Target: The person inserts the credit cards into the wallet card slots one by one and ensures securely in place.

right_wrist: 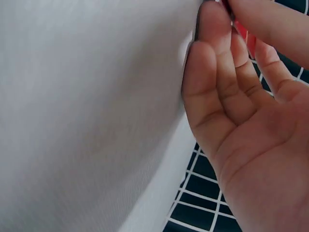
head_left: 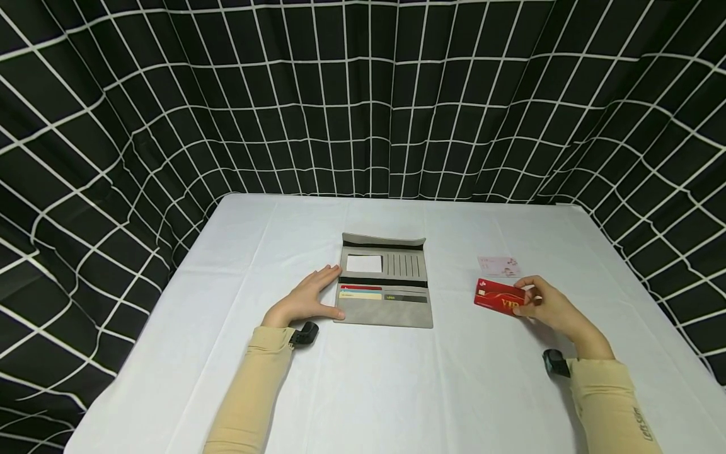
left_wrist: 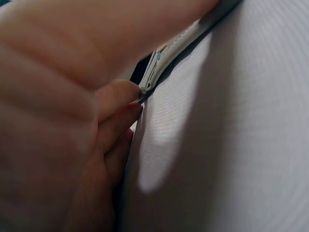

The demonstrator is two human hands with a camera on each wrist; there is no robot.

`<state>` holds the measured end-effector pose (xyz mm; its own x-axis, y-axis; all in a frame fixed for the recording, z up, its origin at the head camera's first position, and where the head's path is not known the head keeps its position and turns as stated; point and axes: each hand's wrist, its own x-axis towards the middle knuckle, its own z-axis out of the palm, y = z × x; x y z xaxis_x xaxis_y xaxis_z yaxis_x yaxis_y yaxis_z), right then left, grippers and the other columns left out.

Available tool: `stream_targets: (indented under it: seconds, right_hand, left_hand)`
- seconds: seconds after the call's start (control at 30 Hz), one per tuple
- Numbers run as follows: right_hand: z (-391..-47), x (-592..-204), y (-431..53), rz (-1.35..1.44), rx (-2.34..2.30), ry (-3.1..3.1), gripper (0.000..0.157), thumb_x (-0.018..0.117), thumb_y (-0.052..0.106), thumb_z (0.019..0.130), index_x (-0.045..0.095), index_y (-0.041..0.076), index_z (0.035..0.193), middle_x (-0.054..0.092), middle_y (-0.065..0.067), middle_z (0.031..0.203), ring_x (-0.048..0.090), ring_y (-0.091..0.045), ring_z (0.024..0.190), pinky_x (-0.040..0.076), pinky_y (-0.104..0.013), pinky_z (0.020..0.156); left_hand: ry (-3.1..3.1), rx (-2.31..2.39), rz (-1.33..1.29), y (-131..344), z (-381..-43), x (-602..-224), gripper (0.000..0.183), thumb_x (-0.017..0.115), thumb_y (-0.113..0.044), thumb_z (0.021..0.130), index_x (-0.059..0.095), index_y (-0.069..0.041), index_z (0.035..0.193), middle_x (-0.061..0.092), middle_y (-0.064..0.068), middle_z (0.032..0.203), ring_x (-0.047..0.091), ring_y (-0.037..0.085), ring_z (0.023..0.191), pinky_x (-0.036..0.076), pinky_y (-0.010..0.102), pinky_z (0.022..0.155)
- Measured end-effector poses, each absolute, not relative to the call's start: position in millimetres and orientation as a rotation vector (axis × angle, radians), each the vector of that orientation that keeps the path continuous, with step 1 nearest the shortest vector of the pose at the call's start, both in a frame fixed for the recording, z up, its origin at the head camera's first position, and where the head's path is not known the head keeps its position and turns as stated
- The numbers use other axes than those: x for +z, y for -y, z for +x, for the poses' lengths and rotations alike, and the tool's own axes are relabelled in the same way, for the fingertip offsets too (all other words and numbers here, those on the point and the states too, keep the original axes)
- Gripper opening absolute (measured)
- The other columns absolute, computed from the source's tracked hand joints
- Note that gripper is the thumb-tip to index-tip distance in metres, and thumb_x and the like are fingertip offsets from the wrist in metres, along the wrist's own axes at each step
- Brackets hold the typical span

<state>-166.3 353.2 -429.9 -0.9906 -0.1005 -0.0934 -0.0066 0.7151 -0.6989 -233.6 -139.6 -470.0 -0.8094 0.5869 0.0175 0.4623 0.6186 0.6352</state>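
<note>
A grey wallet (head_left: 382,313) lies unfolded in the middle of the white table. Its slots hold several cards, and a white card (head_left: 364,263) shows in its upper left window. My left hand (head_left: 306,297) rests against the wallet's left edge, thumb on the lower corner and fingers spread along the side. To the right, my right hand (head_left: 549,308) pinches a red VIP card (head_left: 496,296) by its right end. A pale pink card (head_left: 499,267) lies just behind the red one. In the right wrist view only a sliver of the red card (right_wrist: 246,38) shows between thumb and fingers.
White cloth covers the table (head_left: 272,233). Black curtain with a white grid (head_left: 363,113) hangs behind it and along both sides. Each wrist wears a dark strapped device, the left one (head_left: 304,334) resting near the cloth.
</note>
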Motion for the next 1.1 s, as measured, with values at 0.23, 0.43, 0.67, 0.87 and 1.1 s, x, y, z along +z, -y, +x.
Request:
stream_targets:
  seconds: [0.23, 0.43, 0.67, 0.87, 1.1]
  right_hand:
    - [-168, -427, -350, -0.105, -1.218, -2.745, 0.050, 0.067, 0.003, 0.082, 0.039, -0.006, 0.122, 0.043, -0.013, 0.088, 0.047, -0.026, 0.087, 0.046, -0.024, 0.061]
    - [-168, -425, -348, -0.140, -1.247, -2.724, 0.047, 0.063, 0.001, 0.083, 0.039, -0.005, 0.123, 0.045, -0.013, 0.089, 0.047, -0.026, 0.089, 0.044, -0.023, 0.064]
    - [-172, -423, -344, -0.176, -1.329, -2.692, 0.045, 0.060, 0.001, 0.085, 0.038, -0.004, 0.124, 0.047, -0.015, 0.091, 0.049, -0.021, 0.085, 0.046, -0.022, 0.067]
    - [-178, -421, -331, -0.210, -1.369, -2.670, 0.042, 0.059, 0.002, 0.086, 0.040, -0.004, 0.122, 0.048, -0.014, 0.092, 0.047, -0.024, 0.089, 0.045, -0.021, 0.067]
    - [-187, -421, -309, -0.221, -1.473, -2.571, 0.045, 0.060, 0.002, 0.086, 0.038, -0.006, 0.124, 0.046, -0.018, 0.095, 0.047, -0.024, 0.090, 0.047, -0.023, 0.068]
  left_hand:
    - [-2.658, 0.947, 0.899, 139, -234, -470, 0.104, 0.076, -0.052, 0.068, 0.025, -0.008, 0.147, 0.021, 0.006, 0.151, 0.010, 0.021, 0.139, 0.004, 0.036, 0.112]
    - [-2.656, 0.952, 0.888, 139, -234, -470, 0.104, 0.076, -0.052, 0.068, 0.025, -0.009, 0.147, 0.020, 0.005, 0.151, 0.009, 0.020, 0.139, 0.003, 0.035, 0.112]
    - [-2.652, 0.955, 0.891, 139, -233, -469, 0.104, 0.075, -0.052, 0.068, 0.025, -0.008, 0.147, 0.020, 0.006, 0.152, 0.009, 0.023, 0.139, 0.003, 0.037, 0.112]
    - [-2.659, 0.965, 0.902, 139, -233, -468, 0.104, 0.076, -0.052, 0.067, 0.026, -0.007, 0.147, 0.022, 0.008, 0.151, 0.011, 0.024, 0.139, 0.005, 0.040, 0.112]
    - [-2.654, 0.949, 0.888, 139, -233, -469, 0.104, 0.075, -0.053, 0.068, 0.024, -0.007, 0.147, 0.020, 0.006, 0.151, 0.009, 0.022, 0.139, 0.004, 0.037, 0.112]
